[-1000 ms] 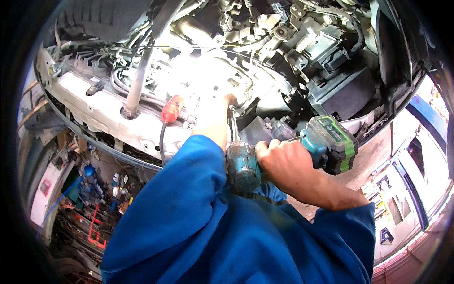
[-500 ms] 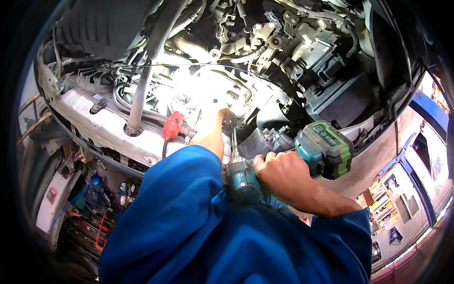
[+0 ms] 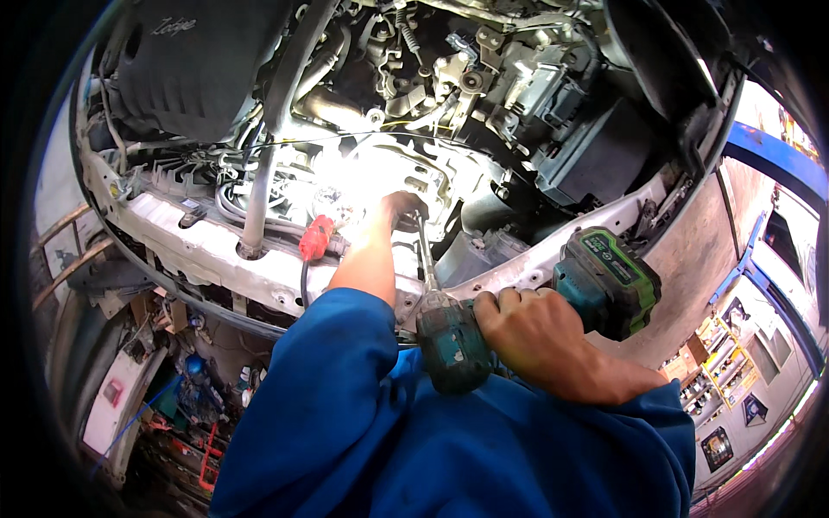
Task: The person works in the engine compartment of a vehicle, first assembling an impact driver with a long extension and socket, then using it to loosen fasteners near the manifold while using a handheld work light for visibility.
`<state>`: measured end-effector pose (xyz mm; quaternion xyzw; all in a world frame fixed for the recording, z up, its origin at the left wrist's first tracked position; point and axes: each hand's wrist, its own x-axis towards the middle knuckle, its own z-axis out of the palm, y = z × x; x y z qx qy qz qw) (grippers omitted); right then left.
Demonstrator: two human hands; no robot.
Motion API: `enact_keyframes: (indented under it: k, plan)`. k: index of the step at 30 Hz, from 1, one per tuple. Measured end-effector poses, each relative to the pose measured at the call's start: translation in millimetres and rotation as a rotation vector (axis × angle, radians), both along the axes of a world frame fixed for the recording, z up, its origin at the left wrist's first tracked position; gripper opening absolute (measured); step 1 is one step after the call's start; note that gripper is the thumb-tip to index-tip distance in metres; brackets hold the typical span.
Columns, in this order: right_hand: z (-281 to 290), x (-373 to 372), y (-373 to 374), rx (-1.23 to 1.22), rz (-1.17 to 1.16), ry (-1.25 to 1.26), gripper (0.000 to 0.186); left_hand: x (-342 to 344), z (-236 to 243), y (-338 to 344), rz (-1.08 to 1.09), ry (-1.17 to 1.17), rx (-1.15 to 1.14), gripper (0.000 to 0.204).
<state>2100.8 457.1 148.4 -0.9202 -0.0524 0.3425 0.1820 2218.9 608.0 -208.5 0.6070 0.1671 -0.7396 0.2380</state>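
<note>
My right hand is wrapped round the grip of a teal cordless impact wrench with a black and green battery. From the wrench's nose a long metal extension bar runs up into the engine bay. At its far end my left hand is curled, the fingers closed about the bar's tip beside a brightly lit metal housing. Glare and shadow hide the fingertips and whatever the tip meets. Left of my left forearm sits a lit work lamp with a red handle.
A pale front crossmember spans the bay, with a slanting strut rising from it. A dark engine cover lies far left, a black box right. A blue lift post stands at the right, and clutter lies lower left.
The view has shifted, so the engine bay sits slightly differently. The wrench and my right hand appear a little lower and farther right. My left hand stays at the bar's far end.
</note>
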Motion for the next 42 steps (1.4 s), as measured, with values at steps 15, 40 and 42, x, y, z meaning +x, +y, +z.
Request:
enact_keyframes:
  k: [15,40,42]
  plan:
    - [58,-181,17,0.09,-0.584,-0.746,0.041,60,153,-74,0.346,-1.228,-0.295,0.025]
    - [7,-271,-2,-0.242,-1.208,-1.229,0.034,-76,300,-362,0.229,-0.896,-0.86,0.01]
    - [4,-270,-7,-0.235,-1.201,-1.25,0.034,-71,297,-364,0.242,-0.862,-0.888,0.011]
